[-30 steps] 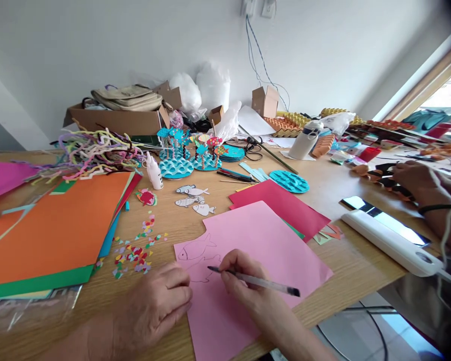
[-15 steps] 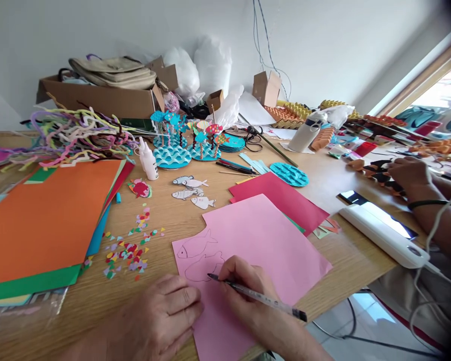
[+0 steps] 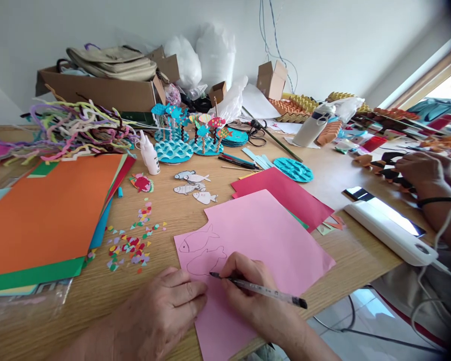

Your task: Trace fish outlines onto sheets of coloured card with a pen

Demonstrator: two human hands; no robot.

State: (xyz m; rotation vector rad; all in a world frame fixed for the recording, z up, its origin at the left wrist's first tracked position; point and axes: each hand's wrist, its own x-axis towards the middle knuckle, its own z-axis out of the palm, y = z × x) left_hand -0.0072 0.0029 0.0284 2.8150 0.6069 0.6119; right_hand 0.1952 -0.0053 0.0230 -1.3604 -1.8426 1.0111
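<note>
Pink paper (image 3: 274, 235) lies on the wooden table in front of me, with two fish outlines drawn near its left edge. My right hand (image 3: 248, 293) grips a clear-barrelled black pen (image 3: 268, 292), its tip touching the paper at the belly line of the lower fish (image 3: 201, 263). The upper fish (image 3: 198, 241) has an eye and a gill line. My left hand (image 3: 163, 306) rests flat over the paper's left edge, fingers side by side and slightly bent, holding no object. Several cut-out paper fish (image 3: 205, 197) lie beyond the sheet.
Orange card (image 3: 52, 210) tops a stack at left, beside scattered confetti (image 3: 131, 248). Behind stand a glue bottle (image 3: 149, 153) and blue fish models (image 3: 173, 150). Red paper (image 3: 285, 193) lies partly under the pink sheet. At right are a white device (image 3: 391, 233) and another person's hands (image 3: 421, 173).
The pen tip has moved slightly right along the lower fish's belly line, and my right hand with it. The whole view has shifted a little.
</note>
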